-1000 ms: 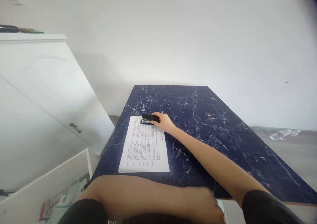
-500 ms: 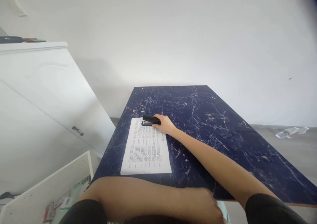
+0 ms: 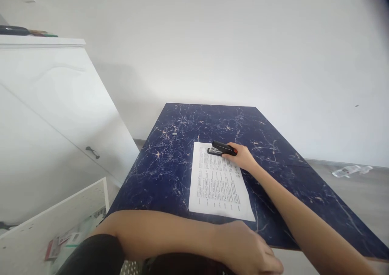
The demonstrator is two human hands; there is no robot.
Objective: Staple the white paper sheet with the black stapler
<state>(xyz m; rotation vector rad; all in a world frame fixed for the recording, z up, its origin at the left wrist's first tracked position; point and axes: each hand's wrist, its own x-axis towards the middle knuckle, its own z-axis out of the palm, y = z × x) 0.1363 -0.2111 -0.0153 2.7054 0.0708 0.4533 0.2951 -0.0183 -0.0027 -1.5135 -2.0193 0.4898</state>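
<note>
- a plain white wall fills the back of the room.
- the table is dark blue, marbled with pale veins, its far edge close to the wall.
- a white cabinet stands at the left, with a dark handle on its front.
- beside the table's near left side, an open white drawer has packets in it.
- grey floor shows past the table's right side.
- the printed paper lies on the table in front of the person, slightly turned, its near edge just beyond the left forearm.
- the left hand is at the table's near edge, the forearm laid across in front of the body; its fingers are curled down and partly hidden, so i cannot tell whether they hold anything.
- the right hand has fingers and thumb closed around the back end of the stapler.
- the black stapler, with orange by the fingers, is over the far part of the paper, its front end pointing left, away from the fingers; its top arm and base stand apart there. i cannot tell if its base presses on the paper.
- a clear plastic wrapper lies on the floor at the right.
- a small grey piece sits on the table, left of the paper and apart from it.
</note>
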